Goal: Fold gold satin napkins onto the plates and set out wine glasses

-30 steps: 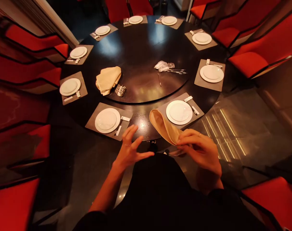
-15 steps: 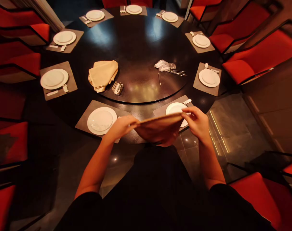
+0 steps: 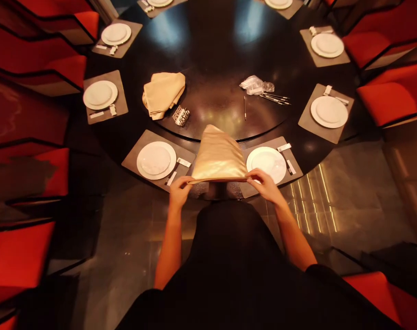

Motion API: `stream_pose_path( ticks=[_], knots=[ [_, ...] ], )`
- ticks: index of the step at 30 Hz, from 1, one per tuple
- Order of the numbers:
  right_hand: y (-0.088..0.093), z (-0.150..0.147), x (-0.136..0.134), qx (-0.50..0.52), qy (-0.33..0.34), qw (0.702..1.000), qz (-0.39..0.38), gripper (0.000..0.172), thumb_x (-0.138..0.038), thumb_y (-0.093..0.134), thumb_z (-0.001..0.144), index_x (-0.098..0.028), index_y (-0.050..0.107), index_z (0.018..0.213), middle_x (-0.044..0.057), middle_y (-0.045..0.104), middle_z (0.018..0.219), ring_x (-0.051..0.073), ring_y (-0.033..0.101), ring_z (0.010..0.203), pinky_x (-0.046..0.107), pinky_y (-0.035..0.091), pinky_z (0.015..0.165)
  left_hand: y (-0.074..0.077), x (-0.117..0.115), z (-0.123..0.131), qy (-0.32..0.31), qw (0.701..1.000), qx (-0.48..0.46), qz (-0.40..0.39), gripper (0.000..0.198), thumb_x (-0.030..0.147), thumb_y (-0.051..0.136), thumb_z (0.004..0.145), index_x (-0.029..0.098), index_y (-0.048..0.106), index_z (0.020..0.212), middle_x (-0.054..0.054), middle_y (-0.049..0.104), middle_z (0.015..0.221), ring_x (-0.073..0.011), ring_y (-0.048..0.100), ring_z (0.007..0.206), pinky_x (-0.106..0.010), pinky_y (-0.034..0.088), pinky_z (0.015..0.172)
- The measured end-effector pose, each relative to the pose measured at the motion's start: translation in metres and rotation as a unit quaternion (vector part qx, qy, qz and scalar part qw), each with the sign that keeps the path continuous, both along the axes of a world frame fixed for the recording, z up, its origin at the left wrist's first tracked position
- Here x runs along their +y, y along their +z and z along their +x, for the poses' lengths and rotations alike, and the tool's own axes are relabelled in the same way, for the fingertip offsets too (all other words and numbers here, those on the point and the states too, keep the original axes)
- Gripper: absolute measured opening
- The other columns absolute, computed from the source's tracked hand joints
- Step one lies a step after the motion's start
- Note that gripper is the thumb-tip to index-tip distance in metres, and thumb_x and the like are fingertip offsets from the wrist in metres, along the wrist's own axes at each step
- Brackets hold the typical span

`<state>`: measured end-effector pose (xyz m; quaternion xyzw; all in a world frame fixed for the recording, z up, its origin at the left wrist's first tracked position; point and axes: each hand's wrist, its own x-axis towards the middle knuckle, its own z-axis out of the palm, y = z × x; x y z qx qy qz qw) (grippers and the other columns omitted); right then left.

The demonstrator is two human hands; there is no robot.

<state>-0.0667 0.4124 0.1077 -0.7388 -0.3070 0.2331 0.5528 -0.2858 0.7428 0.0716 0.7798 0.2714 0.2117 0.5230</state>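
Note:
I hold a beige cloth napkin [image 3: 218, 155] stretched between both hands above the near edge of the round dark table [image 3: 208, 55]. My left hand [image 3: 179, 189] pinches its near left corner and my right hand [image 3: 264, 184] pinches its near right corner. The cloth billows away from me, over the gap between two place settings. A white plate [image 3: 156, 160] on a grey placemat lies to the left and another white plate [image 3: 266, 164] to the right.
A pile of folded beige napkins [image 3: 163, 93] and a small metal holder [image 3: 181, 115] sit on the turntable, with plastic wrap [image 3: 253, 85] and cutlery [image 3: 275, 98] further right. More plates ring the table. Red chairs [image 3: 394, 98] surround it.
My left hand took hold of the napkin's free corner. Both hands then spread the cloth wide and swung it forward over the table edge.

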Motion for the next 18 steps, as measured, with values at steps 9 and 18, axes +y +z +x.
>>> stream_pose_path(
  ticks=[9,18],
  knots=[
    [-0.212,-0.038,0.002,0.140,0.002,0.957,-0.255,0.027,-0.019,0.067,0.074,-0.017,0.071,0.100,0.005,0.072,0.096,0.019,0.064,0.087,0.034,0.054,0.095,-0.161,-0.073,-0.028,0.028,0.951,0.283,-0.121,0.010,0.024,0.076,0.077,0.017,0.078,0.084,-0.007,0.081,0.089,-0.0255,0.072,0.093,-0.034,0.055,0.092],
    [-0.246,-0.054,-0.017,0.190,-0.055,0.919,-0.342,0.017,-0.034,0.071,0.080,-0.018,0.071,0.084,0.007,0.077,0.090,0.023,0.067,0.092,0.030,0.051,0.089,-0.192,-0.077,-0.044,0.102,0.933,0.294,-0.179,0.018,0.031,0.079,0.073,0.017,0.074,0.083,-0.003,0.073,0.078,-0.0214,0.068,0.085,-0.030,0.053,0.085]
  ],
)
